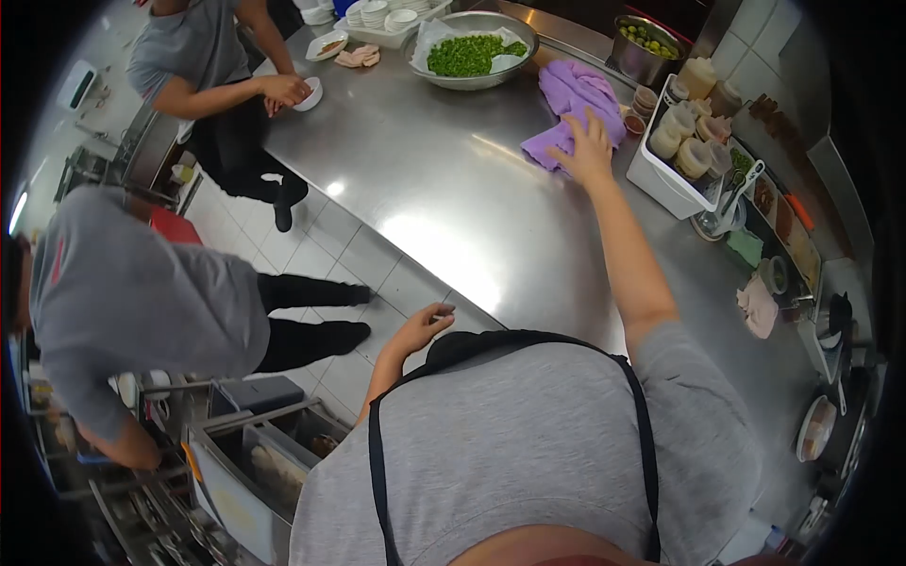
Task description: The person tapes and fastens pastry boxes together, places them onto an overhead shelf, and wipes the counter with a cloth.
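Observation:
My right hand point(587, 151) reaches across the steel counter with its fingers spread, resting on the near edge of a crumpled purple cloth point(578, 94). Beside the cloth, to the right, sit small sauce cups point(645, 102) and a white bin point(672, 179) packed with squeeze bottles point(696, 158). Down near my body, off the front edge of the counter, is my left hand point(422, 328). Its fingers are loosely bent and apart, and nothing shows in them.
The steel counter point(425, 170) carries a metal bowl of chopped greens point(472, 58), a pot of green fruit point(649, 40) and stacked white dishes point(376, 15). One person point(203, 66) holds a small white bowl point(309, 94) across the corner; another point(151, 292) bends over on my left.

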Tool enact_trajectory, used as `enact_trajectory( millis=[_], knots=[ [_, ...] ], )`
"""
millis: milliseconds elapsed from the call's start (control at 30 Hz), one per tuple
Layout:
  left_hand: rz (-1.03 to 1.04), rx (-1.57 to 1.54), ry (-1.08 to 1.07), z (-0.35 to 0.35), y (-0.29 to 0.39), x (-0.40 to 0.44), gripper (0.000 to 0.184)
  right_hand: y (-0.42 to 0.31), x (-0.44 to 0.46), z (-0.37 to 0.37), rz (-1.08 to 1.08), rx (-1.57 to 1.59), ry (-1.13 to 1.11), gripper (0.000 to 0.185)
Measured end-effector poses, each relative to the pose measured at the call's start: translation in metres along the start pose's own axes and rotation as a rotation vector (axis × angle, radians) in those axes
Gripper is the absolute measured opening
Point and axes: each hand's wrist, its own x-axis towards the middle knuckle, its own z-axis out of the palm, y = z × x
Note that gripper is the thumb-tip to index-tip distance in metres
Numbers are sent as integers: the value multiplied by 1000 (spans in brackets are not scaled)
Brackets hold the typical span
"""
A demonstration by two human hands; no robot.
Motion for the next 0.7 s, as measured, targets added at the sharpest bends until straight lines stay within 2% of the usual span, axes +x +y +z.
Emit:
enact_trajectory(
  millis=[33,100,167,200,267,333,400,467,533,600,700],
  knots=[
    [-35,-39,12,-11,3,-5,41,4,13,9,137,-178,-185,43],
    [-33,-142,12,-41,-9,-6,42,16,28,33,317,-364,-370,41],
    [-56,-128,-141,-77,4,0,43,35,12,56,225,-307,-258,36],
    [-77,-121,-258,-100,20,0,44,35,-3,65,286,-331,-257,36],
    [-111,-121,-454,-139,56,10,44,27,-17,69,267,-332,-136,31],
    [28,-94,-687,-180,80,40,45,-20,-41,56,286,-355,-224,30],
    [190,-279,-588,-210,105,76,55,-71,-66,40,255,-256,-239,30],
    [274,-454,-330,-230,123,138,72,-121,-98,25,272,-193,-230,31],
    [165,-784,-24,-240,137,211,88,-154,-126,18,302,-190,-212,31],
    [36,-1045,29,-236,176,252,95,-174,-148,9,352,-192,-177,31],
    [-40,-1056,-41,-219,216,311,93,-187,-164,-4,442,-212,-198,31]
  ],
)
